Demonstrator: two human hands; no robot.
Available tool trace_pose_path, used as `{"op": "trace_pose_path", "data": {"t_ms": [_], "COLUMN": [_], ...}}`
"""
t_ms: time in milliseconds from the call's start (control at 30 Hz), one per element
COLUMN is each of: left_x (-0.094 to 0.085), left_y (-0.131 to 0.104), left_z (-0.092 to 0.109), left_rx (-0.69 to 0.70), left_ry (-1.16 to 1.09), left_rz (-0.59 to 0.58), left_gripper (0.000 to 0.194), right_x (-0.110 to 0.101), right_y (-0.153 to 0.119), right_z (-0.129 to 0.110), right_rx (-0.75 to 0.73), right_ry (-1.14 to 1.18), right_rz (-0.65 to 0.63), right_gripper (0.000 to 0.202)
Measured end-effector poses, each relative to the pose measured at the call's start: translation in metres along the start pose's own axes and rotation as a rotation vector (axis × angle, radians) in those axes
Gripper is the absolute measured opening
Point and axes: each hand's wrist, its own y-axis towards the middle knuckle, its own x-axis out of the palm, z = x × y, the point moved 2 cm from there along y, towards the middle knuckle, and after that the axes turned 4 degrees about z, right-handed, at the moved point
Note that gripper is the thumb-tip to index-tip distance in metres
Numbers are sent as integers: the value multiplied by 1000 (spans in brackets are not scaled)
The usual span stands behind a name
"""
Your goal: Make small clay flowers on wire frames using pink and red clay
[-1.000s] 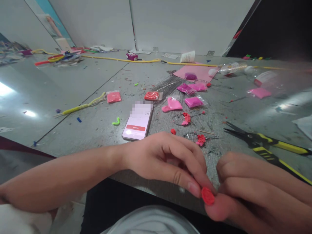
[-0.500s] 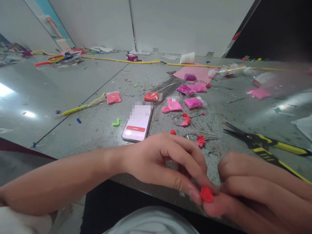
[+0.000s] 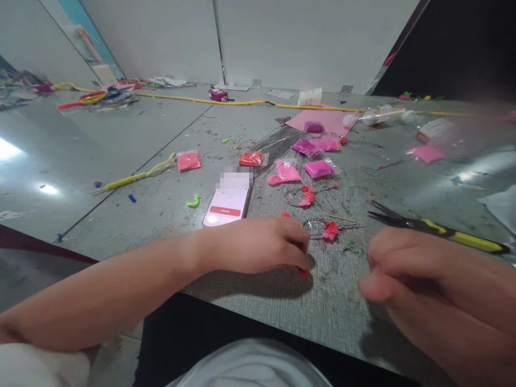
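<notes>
My left hand is closed low over the grey table, a small red clay piece pinched at its fingertips. My right hand hovers at the right with curled fingers; whether anything is between them is hidden. Just beyond my left fingers lies a wire loop with red and pink clay flowers. Behind it sits a similar wire piece. A small red ball shows above my left knuckles.
A phone lies beyond my left wrist. Black-and-yellow pliers lie behind my right hand. Farther back are clay packets, a bundle of wires, a pink sheet and a plastic bottle. Yellow-wrapped wires lie left.
My hands have moved apart. The left has gone left and away from me with the red piece, which no longer touches my right fingers. The right has shifted slightly forward.
</notes>
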Motion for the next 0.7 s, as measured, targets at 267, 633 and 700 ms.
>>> {"op": "trace_pose_path", "data": {"t_ms": [267,633,700], "left_x": [-3,-6,-7], "left_y": [-5,-5,-4], "left_z": [-14,-36,-33], "left_rx": [-39,-378,-395], "left_ry": [120,221,136], "left_rz": [-12,66,136], "left_gripper": [31,25,22], "right_x": [6,10,12], "right_y": [6,4,3], "right_z": [0,4,6], "right_rx": [-72,-80,-63], "right_ry": [-64,-135,-153], "right_rz": [70,98,107], "right_gripper": [40,45,39]}}
